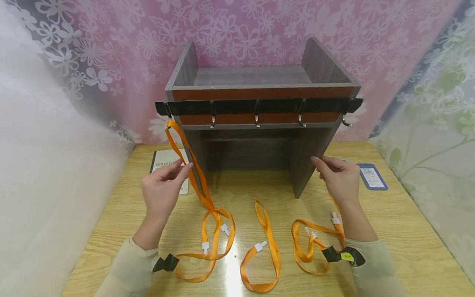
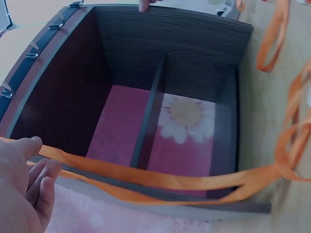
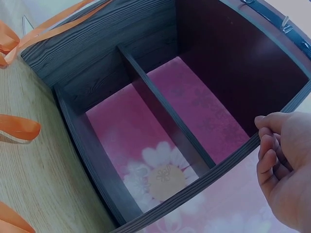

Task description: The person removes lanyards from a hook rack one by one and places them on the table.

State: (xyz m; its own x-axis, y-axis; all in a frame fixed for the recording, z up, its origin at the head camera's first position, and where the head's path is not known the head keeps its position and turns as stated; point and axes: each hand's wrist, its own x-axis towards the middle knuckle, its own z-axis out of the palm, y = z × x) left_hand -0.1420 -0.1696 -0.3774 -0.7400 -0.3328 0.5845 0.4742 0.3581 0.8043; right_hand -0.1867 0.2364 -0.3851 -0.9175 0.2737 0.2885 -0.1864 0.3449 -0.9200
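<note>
A dark grey wooden shelf unit (image 1: 256, 93) stands in the middle of the table, with a black hook rail (image 1: 233, 107) across its front. My left hand (image 1: 165, 185) pinches the front edge of the left side panel, its thumb by the orange lanyard (image 1: 198, 173). That lanyard hangs from the leftmost hook and trails onto the table. On the opposite side, my right hand (image 1: 339, 179) pinches the right panel's (image 3: 194, 187) front edge. The thumb lies over the edge, with curled fingers outside.
More orange lanyards lie in front: one (image 1: 276, 255) at centre, others (image 1: 306, 258) near the right forearm. A blue card holder (image 1: 372, 177) lies at the right. A booklet (image 1: 163, 156) lies behind the left hand. A pink floral cloth (image 1: 241, 37) stands behind the shelf.
</note>
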